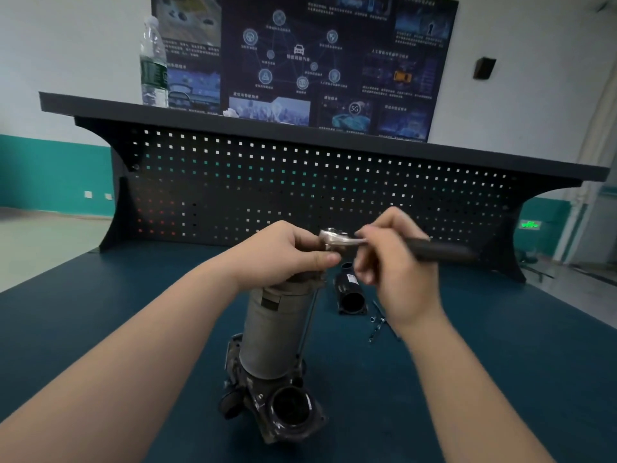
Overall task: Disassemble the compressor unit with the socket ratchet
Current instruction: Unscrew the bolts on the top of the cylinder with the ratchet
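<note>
Left hand (287,252) is gripping the grey cylindrical compressor unit's (273,332) top; right hand (397,259) is holding the chrome black-handled socket ratchet (340,240). A black housing (350,294) is already lying removed mid-table; long bolts probably remaining.

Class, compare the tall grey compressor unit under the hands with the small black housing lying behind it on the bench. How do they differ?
The compressor unit is grey and long; the black housing is dark and much shorter. The left hand grips the unit's top, beside the socket ratchet held by the right hand; nothing touches the housing. Both rest on the blue benchtop and show a round opening towards the camera.
</note>
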Motion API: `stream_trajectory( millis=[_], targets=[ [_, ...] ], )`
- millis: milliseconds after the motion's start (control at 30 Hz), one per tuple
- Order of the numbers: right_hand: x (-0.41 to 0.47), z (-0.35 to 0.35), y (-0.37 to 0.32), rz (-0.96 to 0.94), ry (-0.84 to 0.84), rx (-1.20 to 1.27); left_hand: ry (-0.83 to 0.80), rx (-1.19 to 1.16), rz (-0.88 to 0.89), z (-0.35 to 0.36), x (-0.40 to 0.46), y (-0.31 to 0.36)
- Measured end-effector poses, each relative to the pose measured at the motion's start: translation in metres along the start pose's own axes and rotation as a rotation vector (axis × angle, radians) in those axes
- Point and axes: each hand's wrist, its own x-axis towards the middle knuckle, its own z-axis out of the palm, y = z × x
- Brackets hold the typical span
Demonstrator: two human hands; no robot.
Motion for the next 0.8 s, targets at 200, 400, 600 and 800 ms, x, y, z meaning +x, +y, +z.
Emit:
stream_trajectory(
  millis=[200, 400, 600, 800],
  targets=[
    [-0.004, 0.012, 0.019, 0.392, 0.149, 0.787, 0.068, 0.053, 0.048, 0.001, -0.003, 0.0],
    [-0.02, 0.017, 0.014, -0.023, 0.074, 0.24, 0.166, 0.091, 0.055, 0.006, -0.003, -0.002],
    [0.012, -0.009, 0.014, 0.45, -0.06, 0.58, 0.05, 0.07, -0.007, 0.001, 0.002, 0.0],
    [0.036, -0.028, 0.027, 0.705, -0.31, 0.88, -0.073, 0.057, -0.021, -0.007, -0.001, 0.002]
  ],
)
